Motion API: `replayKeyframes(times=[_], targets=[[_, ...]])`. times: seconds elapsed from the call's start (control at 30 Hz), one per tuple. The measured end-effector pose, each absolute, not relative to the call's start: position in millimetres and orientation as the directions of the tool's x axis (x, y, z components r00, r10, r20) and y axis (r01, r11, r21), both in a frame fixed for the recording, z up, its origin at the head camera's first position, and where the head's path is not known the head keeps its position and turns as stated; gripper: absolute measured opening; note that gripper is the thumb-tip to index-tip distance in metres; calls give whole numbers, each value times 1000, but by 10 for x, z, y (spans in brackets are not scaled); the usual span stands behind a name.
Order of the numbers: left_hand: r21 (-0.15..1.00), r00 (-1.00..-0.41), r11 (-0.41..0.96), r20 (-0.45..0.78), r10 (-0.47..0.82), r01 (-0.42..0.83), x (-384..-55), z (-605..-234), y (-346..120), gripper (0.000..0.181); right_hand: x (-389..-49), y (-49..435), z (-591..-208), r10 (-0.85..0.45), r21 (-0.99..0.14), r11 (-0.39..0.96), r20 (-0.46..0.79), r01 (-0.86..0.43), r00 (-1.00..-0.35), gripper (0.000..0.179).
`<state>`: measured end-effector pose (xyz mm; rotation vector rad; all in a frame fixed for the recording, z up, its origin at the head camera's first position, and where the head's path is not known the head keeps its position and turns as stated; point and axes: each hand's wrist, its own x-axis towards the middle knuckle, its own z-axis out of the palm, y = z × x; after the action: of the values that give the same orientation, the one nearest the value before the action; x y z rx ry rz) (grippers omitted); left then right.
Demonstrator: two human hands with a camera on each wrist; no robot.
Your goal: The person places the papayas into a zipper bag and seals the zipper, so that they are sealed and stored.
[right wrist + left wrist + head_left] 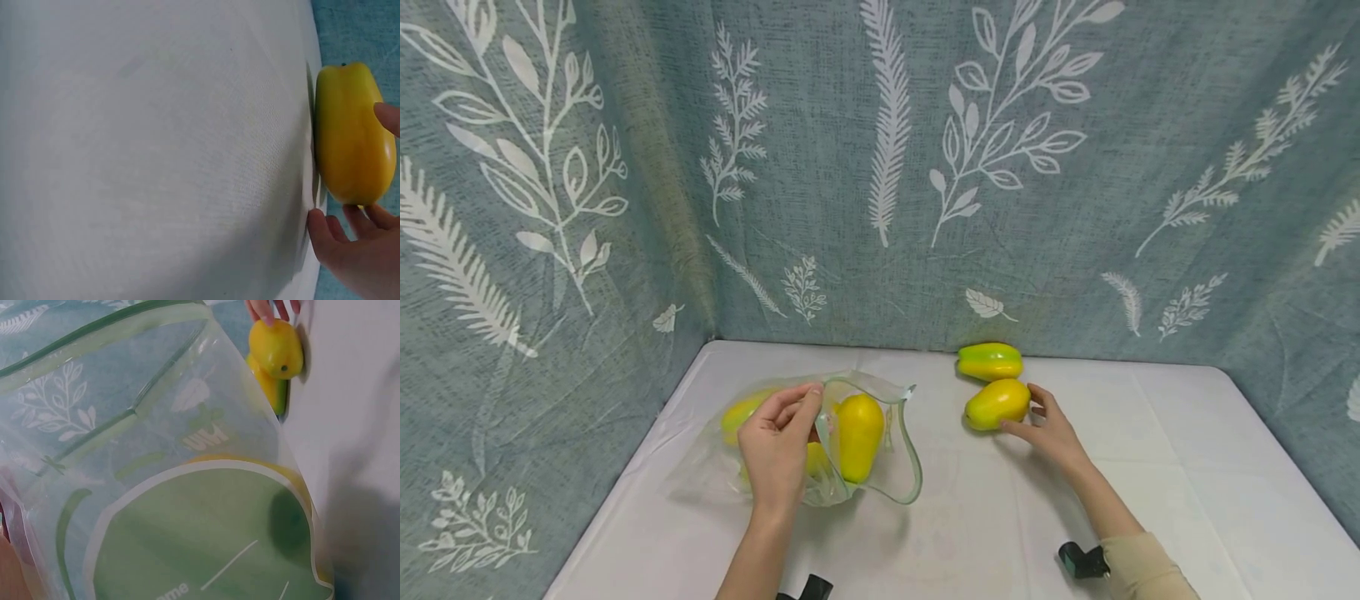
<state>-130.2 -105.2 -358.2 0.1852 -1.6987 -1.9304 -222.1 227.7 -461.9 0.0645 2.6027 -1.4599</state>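
Note:
In the head view my left hand [781,437] pinches the rim of a clear zip bag [912,450] between thumb and fingers, and the bag's mouth gapes to the right. Inside it lie yellow papayas, one of them [860,437] just within the mouth. The left wrist view shows the bag's printed green side [206,537] close up. My right hand [1047,423] grips the right end of a yellow papaya [997,404], thumb on the near side and fingers at the far side and end. The right wrist view shows this papaya [353,134] with the fingertips right at its end.
Just behind the gripped papaya lies another, greener papaya [990,362], near the table's back edge. A white cloth covers the table [1165,450]. A blue-green curtain with white leaf prints [820,167] hangs behind and at both sides.

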Motion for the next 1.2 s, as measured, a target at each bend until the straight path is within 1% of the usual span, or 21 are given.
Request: replayKeyframes(times=[0.27,0.4,0.8,1.2], targets=[[962,-835,-16,230,-500,274,-1312,-3600,-1056,15,-2182,2296,-4644,-19,-834,540,-150,116,-988,92],[961,-835,-9,234,-498,275,-1310,-3602,-1057,15,-2200,2309,-4654,-12,-833,541,-145,116,-989,93],[958,-837,-21,238,-493,285,-1307,-3619,-1061,16,-2291,2320,-4695,-82,-873,484,-111,58,-990,93],[955,-848,-36,242,-472,293,-1288,-3620,-1069,18,-2300,2294,-4716,-80,-858,508,-129,70,-988,93]])
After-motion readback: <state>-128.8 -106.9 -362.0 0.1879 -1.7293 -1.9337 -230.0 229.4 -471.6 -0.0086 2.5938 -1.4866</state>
